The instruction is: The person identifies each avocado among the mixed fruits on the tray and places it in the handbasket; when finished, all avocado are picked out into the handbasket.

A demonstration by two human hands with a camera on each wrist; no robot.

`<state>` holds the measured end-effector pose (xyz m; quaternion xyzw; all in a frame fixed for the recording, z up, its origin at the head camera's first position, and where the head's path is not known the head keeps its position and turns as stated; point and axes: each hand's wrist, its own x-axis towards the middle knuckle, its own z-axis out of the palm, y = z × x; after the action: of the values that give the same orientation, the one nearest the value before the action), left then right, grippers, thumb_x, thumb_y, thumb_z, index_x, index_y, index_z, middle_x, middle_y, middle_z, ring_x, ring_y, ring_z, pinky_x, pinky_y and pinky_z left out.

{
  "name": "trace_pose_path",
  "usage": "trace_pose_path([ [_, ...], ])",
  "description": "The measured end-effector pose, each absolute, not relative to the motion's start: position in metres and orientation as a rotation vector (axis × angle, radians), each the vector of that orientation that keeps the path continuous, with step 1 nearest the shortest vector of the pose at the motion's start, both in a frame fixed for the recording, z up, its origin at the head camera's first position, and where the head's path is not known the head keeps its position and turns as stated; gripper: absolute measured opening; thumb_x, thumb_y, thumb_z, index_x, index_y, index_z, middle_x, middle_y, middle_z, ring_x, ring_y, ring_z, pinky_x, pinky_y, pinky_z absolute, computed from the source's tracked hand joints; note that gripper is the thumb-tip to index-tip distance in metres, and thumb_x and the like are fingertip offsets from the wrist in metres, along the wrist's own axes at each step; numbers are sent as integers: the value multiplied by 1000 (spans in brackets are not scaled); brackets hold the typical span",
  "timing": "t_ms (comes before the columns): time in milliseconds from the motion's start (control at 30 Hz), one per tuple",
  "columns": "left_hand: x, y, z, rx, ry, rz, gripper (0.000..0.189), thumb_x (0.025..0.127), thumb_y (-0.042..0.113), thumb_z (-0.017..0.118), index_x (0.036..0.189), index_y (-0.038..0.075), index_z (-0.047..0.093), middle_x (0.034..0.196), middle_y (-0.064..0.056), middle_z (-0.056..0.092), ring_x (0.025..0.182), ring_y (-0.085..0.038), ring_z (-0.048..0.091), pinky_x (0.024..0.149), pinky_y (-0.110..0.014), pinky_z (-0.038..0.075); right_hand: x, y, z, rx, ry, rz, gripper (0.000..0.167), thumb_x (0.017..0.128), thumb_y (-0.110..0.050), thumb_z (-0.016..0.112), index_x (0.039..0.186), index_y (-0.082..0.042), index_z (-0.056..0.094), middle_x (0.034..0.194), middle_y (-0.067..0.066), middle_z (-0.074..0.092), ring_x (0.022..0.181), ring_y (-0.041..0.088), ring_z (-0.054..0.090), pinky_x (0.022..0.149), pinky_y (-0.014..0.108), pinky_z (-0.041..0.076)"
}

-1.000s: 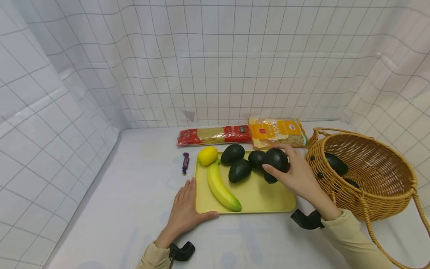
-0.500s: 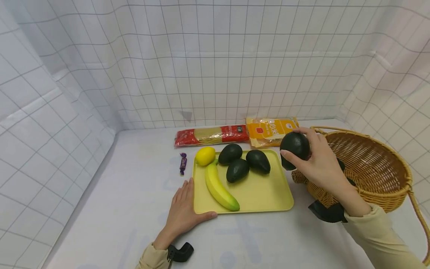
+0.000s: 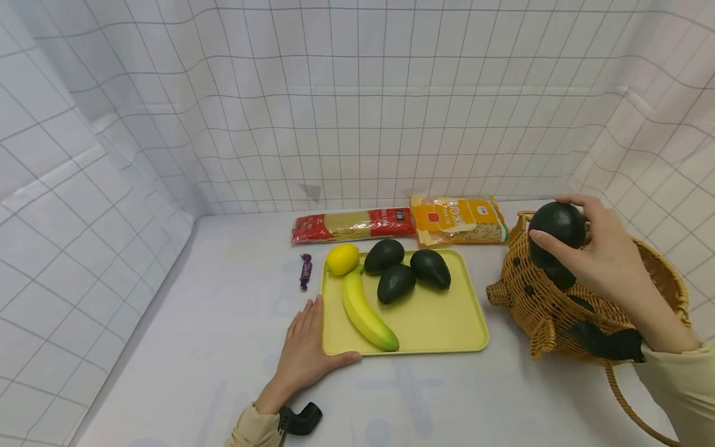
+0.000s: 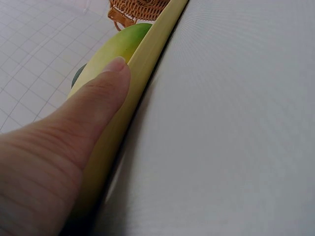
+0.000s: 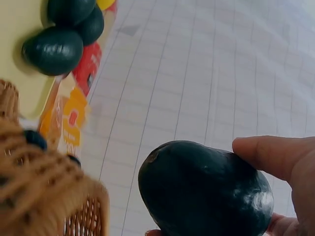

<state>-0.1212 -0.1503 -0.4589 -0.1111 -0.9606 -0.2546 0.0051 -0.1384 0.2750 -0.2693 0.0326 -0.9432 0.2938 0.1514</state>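
My right hand [image 3: 609, 254] grips a dark green avocado [image 3: 557, 226] between thumb and fingers, above the near-left rim of the wicker basket [image 3: 519, 273]. In the right wrist view the same avocado [image 5: 204, 189] fills the lower middle. Other dark fruit shows inside the basket, partly hidden behind the hand. My left hand [image 3: 304, 354] lies with straight fingers along the left edge of the yellow tray [image 3: 441, 323], its thumb over the front rim. On the tray are a banana [image 3: 365, 313], a lemon [image 3: 342, 259] and several avocados [image 3: 396, 284].
Behind the tray lie a red pack of noodles [image 3: 354, 225] and an orange pack of dry food [image 3: 460, 220]. A purple wrapped candy [image 3: 305, 272] sits left of the tray. The basket's handle [image 3: 637, 413] droops onto the table. White gridded cloth encloses the back and sides.
My right hand has lifted the avocado off the tray and carried it right to over the basket. The left hand has stayed at the tray's corner.
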Motion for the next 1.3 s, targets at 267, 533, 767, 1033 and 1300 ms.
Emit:
trace_pose_path([
  [267, -121, -150, -459, -348, -3006, -805, 132, 63, 79, 63, 151, -1, 6, 156, -17, 14, 142, -28, 8, 113, -46, 7, -144, 306, -266, 45, -2749, 789, 69, 89, -37, 66, 141, -3, 37, 108, 30, 49, 70, 35, 54, 46, 32, 39],
  [533, -121, -149, -459, -344, -3005, -812, 131, 64, 79, 63, 151, -1, 6, 156, -16, 13, 142, -28, 7, 113, -47, 7, -149, 327, -271, 18, -2799, 735, 72, 89, -39, 63, 143, -2, 34, 109, 36, 48, 72, 38, 52, 49, 33, 39],
  [767, -120, -150, -458, -342, -2998, -820, 132, 63, 79, 63, 151, 0, 6, 156, -16, 13, 142, -28, 7, 112, -47, 8, -148, 335, -274, 26, -2842, 731, 73, 90, -39, 62, 143, 1, 31, 108, 40, 48, 58, 28, 52, 44, 33, 40],
  [1033, -120, -150, -460, -352, -2994, -811, 132, 63, 80, 62, 151, 0, 6, 156, -16, 14, 142, -28, 7, 112, -47, 8, -149, 338, -277, 19, -2892, 683, 75, 90, -42, 62, 142, 2, 31, 113, 44, 45, 71, 40, 57, 48, 34, 41],
  [1300, -120, -150, -459, -345, -3000, -812, 132, 63, 81, 62, 151, 0, 5, 156, -16, 13, 143, -27, 7, 113, -46, 7, -149, 339, -278, 31, -2895, 666, 67, 92, -41, 60, 137, 4, 39, 114, 38, 51, 86, 50, 57, 54, 39, 44],
])
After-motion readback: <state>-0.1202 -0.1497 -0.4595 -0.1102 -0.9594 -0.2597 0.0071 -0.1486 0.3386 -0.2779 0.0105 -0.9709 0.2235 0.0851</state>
